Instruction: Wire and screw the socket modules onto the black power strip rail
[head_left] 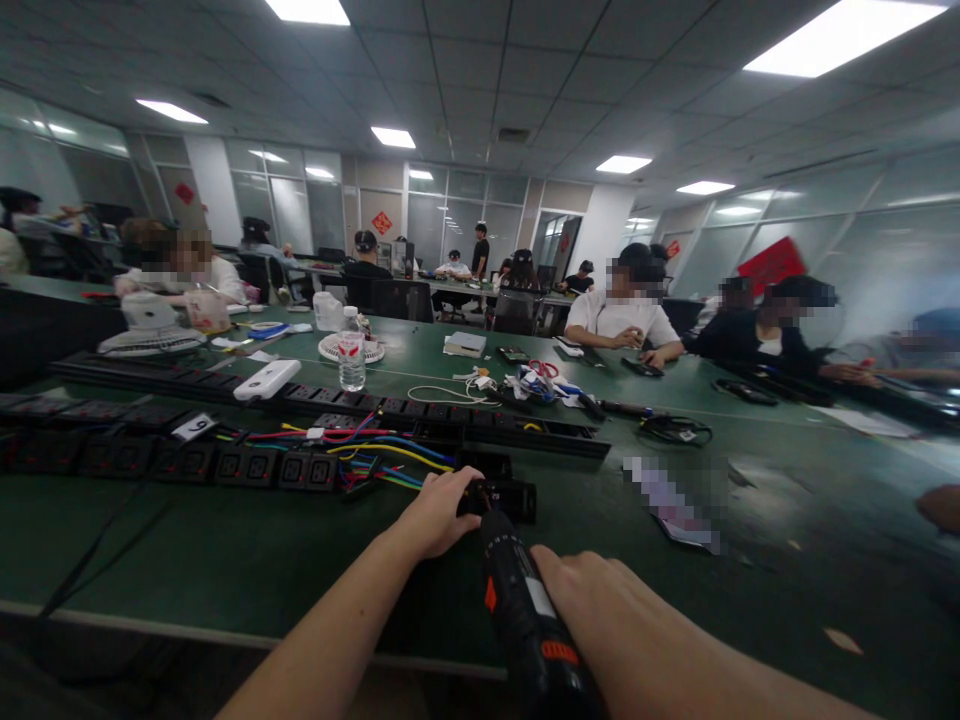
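My left hand (pixel 444 510) is closed around the near end of a small black module with a lit display (pixel 516 500), thumb in front and fingers over its top. My right hand (pixel 589 595) grips a black and orange power drill (pixel 517 600); its handle is hidden below. The drill points away from me, its bit end at the module beside my left fingertips. Blue, yellow, green and red wires (pixel 401 452) run from the module leftward to a row of black power sockets (pixel 259 466).
Behind lies another long black power strip (pixel 405 408) with a white adapter (pixel 271 380) on it. A water bottle (pixel 351 350), tangled cables (pixel 540 385) and a pixelated flat object (pixel 675 510) rest on the green table (pixel 300 560). Several people sit across it.
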